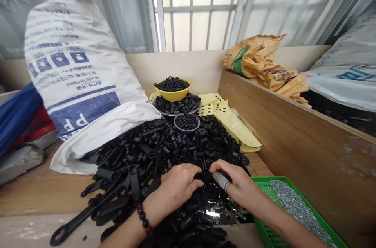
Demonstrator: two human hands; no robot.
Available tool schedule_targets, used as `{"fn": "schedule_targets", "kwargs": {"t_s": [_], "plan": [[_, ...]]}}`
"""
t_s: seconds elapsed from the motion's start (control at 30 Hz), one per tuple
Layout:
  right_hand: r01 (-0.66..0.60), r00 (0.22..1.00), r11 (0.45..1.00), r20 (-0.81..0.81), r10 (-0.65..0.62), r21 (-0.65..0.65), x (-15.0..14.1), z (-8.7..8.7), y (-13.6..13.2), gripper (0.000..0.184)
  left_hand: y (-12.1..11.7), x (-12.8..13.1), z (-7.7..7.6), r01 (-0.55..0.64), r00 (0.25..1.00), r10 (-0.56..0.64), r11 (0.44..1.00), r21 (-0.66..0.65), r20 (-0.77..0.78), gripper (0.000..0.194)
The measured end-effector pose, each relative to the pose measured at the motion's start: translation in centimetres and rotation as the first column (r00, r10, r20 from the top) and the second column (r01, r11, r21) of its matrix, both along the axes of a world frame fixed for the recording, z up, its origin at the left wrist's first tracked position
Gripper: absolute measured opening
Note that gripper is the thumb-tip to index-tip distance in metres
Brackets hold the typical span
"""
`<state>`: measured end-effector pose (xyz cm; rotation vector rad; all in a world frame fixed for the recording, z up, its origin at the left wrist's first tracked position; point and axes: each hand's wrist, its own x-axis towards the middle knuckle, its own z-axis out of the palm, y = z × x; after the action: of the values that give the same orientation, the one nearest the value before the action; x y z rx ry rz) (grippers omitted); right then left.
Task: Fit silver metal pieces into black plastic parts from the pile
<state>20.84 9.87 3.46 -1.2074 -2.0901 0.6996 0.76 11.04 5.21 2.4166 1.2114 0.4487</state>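
Observation:
My left hand (pixel 179 185), with a dark bead bracelet on its wrist, is over a heap of black plastic parts (pixel 141 150). Its thumb and index finger are curled toward each other; whatever is between them blends into the black heap. Facing it, my right hand (pixel 235 181) has bent fingers, one wrapped in greyish tape. A small dark threaded piece (pixel 205 165) shows between the two sets of fingertips, and I cannot tell whether either hand grips it. Below the hands lie glossy black film and small metal pieces (pixel 235 214).
A large white sack (pixel 82 64) leans at left. Behind the heap, a yellow bowl (pixel 173 93) and a small clear bowl (pixel 187 128) hold black pieces. Yellow cards (pixel 235 123) lie beside a wooden partition (pixel 282 123). At right, a green basket (pixel 261 216) contains silvery metal parts.

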Motion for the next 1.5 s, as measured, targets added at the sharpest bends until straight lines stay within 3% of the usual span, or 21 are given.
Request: {"fn": "schedule_targets", "kwargs": {"t_s": [0.13,0.23,0.37,0.53,0.7,0.8,0.9,1.07,1.13,1.2,1.27,1.3,1.4,1.5], "plan": [[0.001,0.991,0.999,-0.131,-0.006,-0.035,-0.6,0.1,-0.3,0.034,0.0,0.9,-0.1,0.037,0.999,-0.037,0.999,0.019,-0.004,0.019],[0.002,1.0,0.998,-0.017,-0.004,-0.065,-0.8,0.1,-0.5,0.016,-0.2,0.9,-0.2,0.033,0.999,-0.032,0.999,0.036,-0.033,0.02],[-0.016,0.998,0.991,0.062,0.024,-0.135,-0.7,0.4,-0.7,0.023,-0.1,0.6,0.4,0.058,0.996,-0.056,0.998,0.039,-0.07,0.015],[0.012,0.996,0.982,-0.089,-0.029,-0.191,0.5,-0.1,0.2,0.025,2.2,0.8,1.1,0.065,0.996,-0.06,0.996,0.065,-0.072,0.018],[0.037,0.988,0.971,-0.137,-0.07,-0.236,1.5,-1.4,1.0,0.023,5.0,2.5,0.3,0.037,0.991,-0.024,0.994,0.102,-0.132,0.021],[0.063,0.986,0.98,-0.139,-0.09,-0.189,1.6,-1.0,0.6,0.021,5.8,3.3,0.2,0.008,0.993,0.002,0.996,0.091,-0.117,0.018],[0.097,0.985,0.991,-0.135,-0.109,-0.093,1.5,0.6,-0.2,0.02,6.0,3.0,0.8,-0.051,0.998,0.054,0.996,0.07,-0.04,0.017],[0.117,0.991,0.986,-0.086,-0.107,0.119,1.2,3.6,-1.6,0.024,4.1,1.3,2.1,-0.156,0.97,0.167,0.985,-0.076,0.179,0.024],[0.115,0.993,0.964,-0.036,-0.109,0.241,1.1,4.1,-2.0,0.024,2.5,1.1,2.4,-0.15,0.93,0.21,0.966,-0.209,0.301,0.032],[0.103,0.993,0.935,0.015,-0.115,0.341,0.9,4.2,-2.3,0.023,0.9,1.2,2.5,-0.037,0.723,0.386,0.85,-0.525,0.573,0.028],[0.088,0.992,0.904,0.048,-0.118,0.418,0.7,3.9,-2.5,0.022,-0.5,1.7,2.6,0.123,0.536,0.514,0.738,-0.663,0.67,0.026],[0.075,0.991,0.886,0.062,-0.115,0.457,0.6,3.7,-2.6,0.022,-1.1,2.0,2.7,0.18,0.483,0.547,0.702,-0.689,0.684,0.026],[0.016,0.992,0.818,0.095,-0.086,0.574,0.5,3.3,-2.9,0.022,-2.2,3.0,3.2,0.238,0.437,0.582,0.66,-0.712,0.685,0.029],[-0.018,0.992,0.797,0.112,-0.062,0.603,0.6,3.4,-3.3,0.02,-2.9,3.5,3.5,0.159,0.487,0.558,0.7,-0.697,0.672,0.034]]}}
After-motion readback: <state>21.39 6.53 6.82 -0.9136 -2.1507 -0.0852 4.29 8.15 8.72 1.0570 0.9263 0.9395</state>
